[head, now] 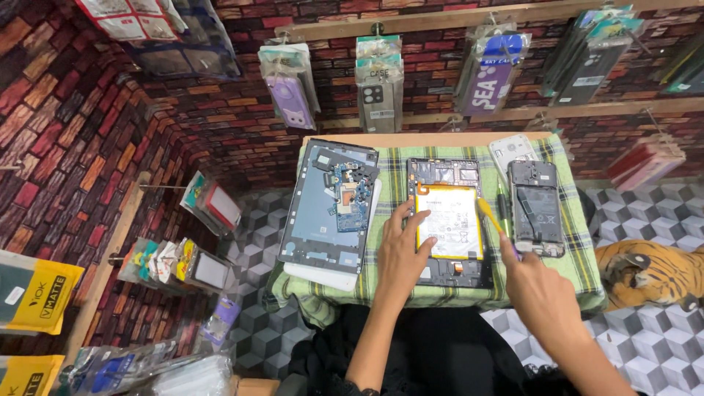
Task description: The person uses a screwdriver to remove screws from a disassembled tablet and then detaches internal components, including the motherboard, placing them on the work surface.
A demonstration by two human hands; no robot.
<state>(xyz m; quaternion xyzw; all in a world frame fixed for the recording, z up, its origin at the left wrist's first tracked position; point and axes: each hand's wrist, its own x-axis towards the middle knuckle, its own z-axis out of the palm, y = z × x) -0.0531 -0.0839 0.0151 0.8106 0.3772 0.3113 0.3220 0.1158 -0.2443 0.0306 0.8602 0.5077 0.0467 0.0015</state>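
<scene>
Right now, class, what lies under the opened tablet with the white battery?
The opened tablet rests on a green checked cloth covering a small table. The left hand presses on it. The tabletop beneath is hidden.

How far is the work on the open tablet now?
Done: the back cover is off and lies left of the tablet. In hand: the left hand steadies the tablet at the battery; the right hand holds a yellow tool at the battery's right edge. Left: the battery sits in place.
</scene>
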